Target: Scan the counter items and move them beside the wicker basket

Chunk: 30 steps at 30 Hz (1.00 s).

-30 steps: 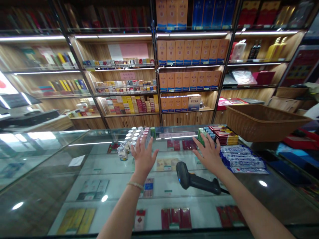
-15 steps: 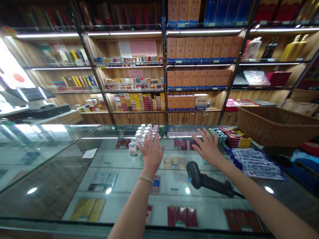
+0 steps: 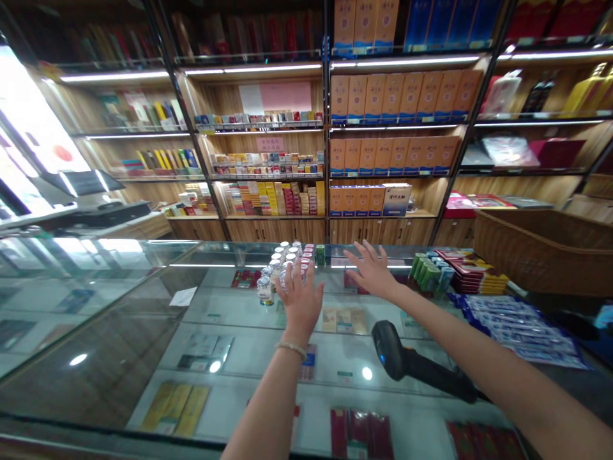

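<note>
My left hand, with a beaded bracelet at its wrist, is stretched out with fingers spread and holds nothing. It hovers just in front of a cluster of small white-lidded containers and partly hides them. My right hand is also empty, its fingers apart, over the far part of the glass counter. One green cylinder stands between the two hands at the back. Below my right forearm lies a black barcode scanner on the glass.
Right of my right hand stand several green cylinders, stacked red and yellow packs and blue-white packets. A brown basket sits behind them. White paper lies at left. Shelves with orange boxes line the wall.
My right hand has moved left, away from the green cylinders on the right and closer to my left hand. The view has shifted slightly; my left hand stays near the white-lidded containers.
</note>
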Tool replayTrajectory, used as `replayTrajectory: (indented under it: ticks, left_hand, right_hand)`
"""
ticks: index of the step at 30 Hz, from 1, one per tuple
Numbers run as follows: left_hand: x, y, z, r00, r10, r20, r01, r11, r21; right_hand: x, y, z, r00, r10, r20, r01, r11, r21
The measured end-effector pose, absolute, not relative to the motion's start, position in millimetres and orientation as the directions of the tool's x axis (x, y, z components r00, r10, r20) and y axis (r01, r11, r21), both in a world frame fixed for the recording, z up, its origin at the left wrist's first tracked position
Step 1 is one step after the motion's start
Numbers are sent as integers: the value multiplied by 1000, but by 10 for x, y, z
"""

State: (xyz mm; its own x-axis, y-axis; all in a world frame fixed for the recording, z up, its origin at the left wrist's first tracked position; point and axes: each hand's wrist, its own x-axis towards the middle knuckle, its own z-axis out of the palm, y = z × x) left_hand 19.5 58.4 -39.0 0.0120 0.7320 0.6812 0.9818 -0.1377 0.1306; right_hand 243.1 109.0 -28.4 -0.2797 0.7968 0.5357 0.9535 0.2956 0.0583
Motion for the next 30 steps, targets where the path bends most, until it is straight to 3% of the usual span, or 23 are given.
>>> replayTrajectory:
  ticks: [12,20,30]
  left_hand:
    - [202,696,-544,27,719,694,980,-155,122]
    - [220,729,-585,29,637,771,978,-175,109]
    - [224,714,-569,40,618,786,982,-170,84]
  right_hand:
    - [1997,1649,-374,-354,800,484,927,368,70]
    - [1867,1955,-307,-334,810,482,928,373,16]
    - [1787,2042,-302,-318,766,558,913,407,-38]
